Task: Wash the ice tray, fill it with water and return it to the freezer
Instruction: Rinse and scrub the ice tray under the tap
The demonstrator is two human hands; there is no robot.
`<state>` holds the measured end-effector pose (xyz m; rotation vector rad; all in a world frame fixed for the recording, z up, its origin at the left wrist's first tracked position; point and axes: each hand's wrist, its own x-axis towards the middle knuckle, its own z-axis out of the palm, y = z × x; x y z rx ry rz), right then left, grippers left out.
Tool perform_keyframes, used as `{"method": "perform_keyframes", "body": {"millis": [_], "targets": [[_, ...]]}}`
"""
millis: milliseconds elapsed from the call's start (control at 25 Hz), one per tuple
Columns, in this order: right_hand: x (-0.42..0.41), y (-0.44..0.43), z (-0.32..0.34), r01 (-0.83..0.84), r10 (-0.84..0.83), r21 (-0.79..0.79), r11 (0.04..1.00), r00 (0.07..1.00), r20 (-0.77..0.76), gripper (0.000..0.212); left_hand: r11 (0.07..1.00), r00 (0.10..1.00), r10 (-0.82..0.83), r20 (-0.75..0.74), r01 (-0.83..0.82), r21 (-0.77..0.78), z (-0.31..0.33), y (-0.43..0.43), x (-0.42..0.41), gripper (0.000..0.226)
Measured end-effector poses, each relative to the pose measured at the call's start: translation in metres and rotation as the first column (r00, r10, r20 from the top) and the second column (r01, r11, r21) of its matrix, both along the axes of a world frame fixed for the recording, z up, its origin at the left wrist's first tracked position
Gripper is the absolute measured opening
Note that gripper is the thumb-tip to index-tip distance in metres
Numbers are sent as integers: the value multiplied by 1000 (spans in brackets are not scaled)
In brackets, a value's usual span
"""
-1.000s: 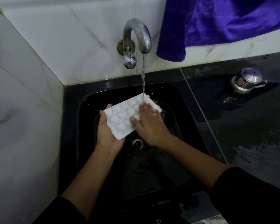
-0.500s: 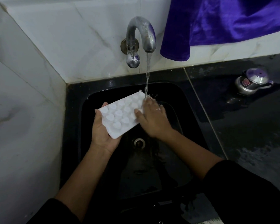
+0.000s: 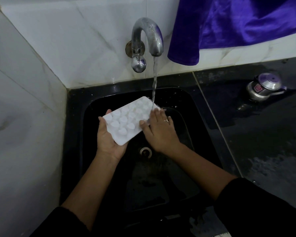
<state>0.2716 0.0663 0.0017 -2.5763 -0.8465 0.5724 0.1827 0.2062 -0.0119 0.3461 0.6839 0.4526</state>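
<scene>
Head view — tray point(image 3: 125, 124) under tap point(image 3: 149, 33) — cloth point(image 3: 237, 23) beside

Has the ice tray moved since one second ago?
Yes. Against the drain, the ice tray has shifted left; the water from the tap now lands near its right end.

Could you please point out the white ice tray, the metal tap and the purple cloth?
White plastic ice tray point(image 3: 128, 120): head view, middle of its moulded face.
Curved metal tap point(image 3: 150, 26): head view, top of the spout's bend.
Purple hanging cloth point(image 3: 246, 23): head view, its folded middle.
</scene>
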Motion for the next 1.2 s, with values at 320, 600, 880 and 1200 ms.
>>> {"method": "perform_keyframes", "body": {"millis": [320, 600, 880, 1200], "targets": [[20, -8, -2, 54, -57, -47, 997, 997, -57, 80, 997, 996, -76, 40, 75, 14, 1, -15, 9, 48], [16, -17, 1, -2, 1, -16, 1000, 997, -71, 80, 989, 988, -140, -59, 143, 42, 19, -26, 33, 65], [4, -19, 8, -157, 160, 90, 983, 987, -29, 77, 995, 990, -103, -95, 103, -9, 5, -20, 69, 42], [9, -21, 10, -162, 168, 100, 982, 984, -56, 71, 976, 975, -214, -62, 210, -61, -5, -19, 93, 58]]}}
